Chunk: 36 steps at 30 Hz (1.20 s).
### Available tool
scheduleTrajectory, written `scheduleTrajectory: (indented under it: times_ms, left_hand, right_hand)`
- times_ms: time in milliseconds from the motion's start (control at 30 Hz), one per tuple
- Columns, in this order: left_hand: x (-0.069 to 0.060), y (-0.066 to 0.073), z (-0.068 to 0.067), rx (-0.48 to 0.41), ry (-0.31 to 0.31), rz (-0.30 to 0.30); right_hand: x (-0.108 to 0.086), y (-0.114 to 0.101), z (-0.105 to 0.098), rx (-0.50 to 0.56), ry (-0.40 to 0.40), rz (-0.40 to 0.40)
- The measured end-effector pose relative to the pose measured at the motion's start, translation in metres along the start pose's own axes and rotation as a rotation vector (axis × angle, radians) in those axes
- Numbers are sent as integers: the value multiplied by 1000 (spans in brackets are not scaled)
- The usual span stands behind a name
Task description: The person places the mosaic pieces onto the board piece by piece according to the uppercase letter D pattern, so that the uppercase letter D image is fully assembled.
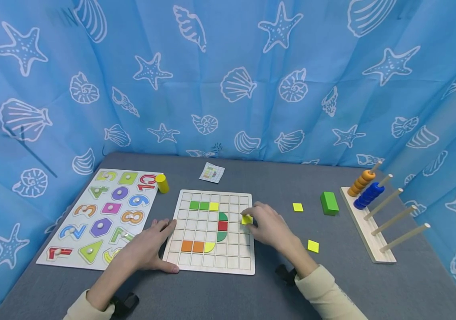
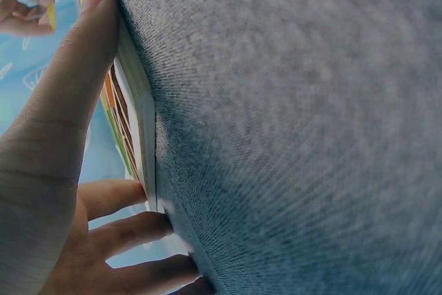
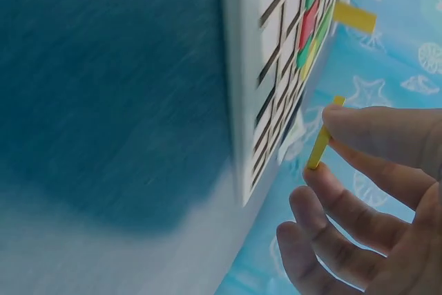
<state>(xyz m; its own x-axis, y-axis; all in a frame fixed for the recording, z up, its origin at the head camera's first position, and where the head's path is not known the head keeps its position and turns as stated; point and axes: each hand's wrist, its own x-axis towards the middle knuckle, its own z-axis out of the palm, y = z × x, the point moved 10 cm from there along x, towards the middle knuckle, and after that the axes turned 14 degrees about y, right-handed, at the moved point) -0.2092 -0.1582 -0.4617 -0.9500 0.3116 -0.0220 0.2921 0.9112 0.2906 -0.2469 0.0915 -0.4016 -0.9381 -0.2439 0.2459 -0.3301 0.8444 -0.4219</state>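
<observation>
A wooden grid board (image 1: 196, 262) lies mid-table, with green, yellow, red and orange tiles set in some of its squares. Over the board's right side, my right hand (image 1: 270, 226) pinches a yellow square tile (image 1: 246, 219) between thumb and fingers. The right wrist view shows that tile (image 3: 326, 133) edge-on, held apart from the board. At the board's left edge rests my left hand (image 1: 150, 246), its thumb (image 2: 93, 46) along the near left corner and its fingers spread farther up the side. Two loose yellow tiles (image 1: 298, 207) lie right of the board.
A number and shape puzzle (image 1: 106, 222) sits at left, with a yellow cylinder (image 1: 162, 183) by its far corner. A small picture card (image 1: 212, 172) lies behind the board. On the right are a green block (image 1: 329, 203) and a peg stand (image 1: 366, 231) with orange and blue rings.
</observation>
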Motion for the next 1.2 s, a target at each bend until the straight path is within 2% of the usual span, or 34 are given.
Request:
scheduleTrajectory:
  times_ms: [333, 567, 900, 1200]
  left_hand:
    - [0, 0, 0, -5, 4, 6]
    - [0, 0, 1, -5, -12, -7]
    - [0, 1, -2, -8, -3, 10]
    - [0, 0, -1, -15, -3, 0]
  right_hand:
    - [11, -40, 17, 73, -24, -85]
    - [17, -69, 33, 82, -47, -170]
    - [20, -99, 64, 81, -119, -199]
    - [20, -115, 84, 37, -170, -214]
